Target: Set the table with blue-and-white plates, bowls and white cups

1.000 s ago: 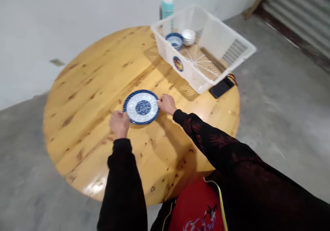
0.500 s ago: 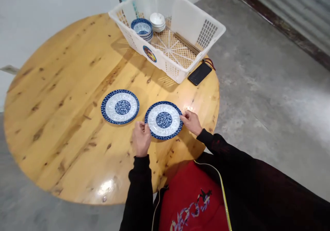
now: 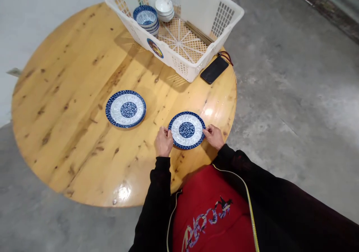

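A blue-and-white plate [image 3: 186,130] is at the near right part of the round wooden table [image 3: 70,132]. My left hand [image 3: 164,141] pinches its left rim, and my right hand [image 3: 214,136] pinches the right rim. Both hands are closed, with thumbs by the plate's edge. Whether the plate rests on the wood or is held just above it, I cannot tell. To the left lies a matching plate [image 3: 128,109], apart from my hands; a second rim shows under its lower right edge.
At the back stands a white plastic basket [image 3: 193,70] holding stacked blue-patterned bowls [image 3: 146,16], white bowls [image 3: 164,8] and chopsticks [image 3: 198,32]. A black phone [image 3: 214,70] with a red cord lies beside the basket's right corner. The table's curved edge runs close to my body.
Both hands have moved the plate slightly to the right, widening the gap from the other plate. The camera view has shifted, so the basket sits higher in view.
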The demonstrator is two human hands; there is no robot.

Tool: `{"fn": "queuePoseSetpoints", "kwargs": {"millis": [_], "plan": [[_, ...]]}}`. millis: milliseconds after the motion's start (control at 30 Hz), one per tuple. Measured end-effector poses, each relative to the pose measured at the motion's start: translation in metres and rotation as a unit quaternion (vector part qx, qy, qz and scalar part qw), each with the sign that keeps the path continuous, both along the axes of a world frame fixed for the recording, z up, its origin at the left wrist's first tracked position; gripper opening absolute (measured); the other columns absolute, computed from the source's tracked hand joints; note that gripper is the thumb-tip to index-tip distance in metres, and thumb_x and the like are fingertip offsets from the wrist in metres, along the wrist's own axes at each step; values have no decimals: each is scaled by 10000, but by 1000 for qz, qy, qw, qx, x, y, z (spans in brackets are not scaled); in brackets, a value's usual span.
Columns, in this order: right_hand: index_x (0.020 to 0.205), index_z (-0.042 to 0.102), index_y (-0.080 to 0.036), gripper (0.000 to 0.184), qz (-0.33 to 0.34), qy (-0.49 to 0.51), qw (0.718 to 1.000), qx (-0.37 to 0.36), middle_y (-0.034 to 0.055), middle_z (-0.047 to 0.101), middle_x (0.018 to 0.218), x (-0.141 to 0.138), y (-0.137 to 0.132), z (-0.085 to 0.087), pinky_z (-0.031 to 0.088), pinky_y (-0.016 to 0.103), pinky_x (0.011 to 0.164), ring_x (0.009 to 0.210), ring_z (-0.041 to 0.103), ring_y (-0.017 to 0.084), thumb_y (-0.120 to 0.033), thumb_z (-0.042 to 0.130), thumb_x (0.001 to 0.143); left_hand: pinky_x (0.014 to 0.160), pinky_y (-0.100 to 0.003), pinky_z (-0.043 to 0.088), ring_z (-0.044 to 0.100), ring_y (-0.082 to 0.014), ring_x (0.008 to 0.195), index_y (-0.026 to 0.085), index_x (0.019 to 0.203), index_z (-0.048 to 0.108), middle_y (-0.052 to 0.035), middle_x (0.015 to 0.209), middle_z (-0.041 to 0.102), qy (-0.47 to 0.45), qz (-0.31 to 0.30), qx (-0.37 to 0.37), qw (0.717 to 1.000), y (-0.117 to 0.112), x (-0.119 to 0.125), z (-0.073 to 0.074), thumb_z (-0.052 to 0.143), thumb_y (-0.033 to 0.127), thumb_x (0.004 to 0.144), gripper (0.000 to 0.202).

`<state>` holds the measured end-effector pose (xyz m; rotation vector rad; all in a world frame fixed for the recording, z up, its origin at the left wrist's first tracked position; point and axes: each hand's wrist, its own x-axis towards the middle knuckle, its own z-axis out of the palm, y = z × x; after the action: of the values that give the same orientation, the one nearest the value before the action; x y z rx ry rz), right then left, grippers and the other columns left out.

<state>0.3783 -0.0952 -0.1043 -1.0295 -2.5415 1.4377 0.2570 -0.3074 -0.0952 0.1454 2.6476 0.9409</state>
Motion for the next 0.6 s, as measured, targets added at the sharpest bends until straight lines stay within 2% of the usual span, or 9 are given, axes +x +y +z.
{"fn": "queuePoseSetpoints", "kwargs": {"millis": [367,600], "plan": [[678,450,-226,215,22,-17,1000,1,-20,534,570,8,9,0,386,251,561,563,518,147,-380,529,806,770,-310,474,626,-184,772,229,860,516,-22,818,635,-7,41,48,998,4,12,-11,481,362,861,138],[737,488,-219,227,49,-26,993,-109,-9,598,562,9,18,2,434,263,532,515,587,159,-418,515,844,820,-335,481,636,-208,877,223,976,590,-43,897,660,-54,36,71,995,0,21,-17,484,388,875,220]]}}
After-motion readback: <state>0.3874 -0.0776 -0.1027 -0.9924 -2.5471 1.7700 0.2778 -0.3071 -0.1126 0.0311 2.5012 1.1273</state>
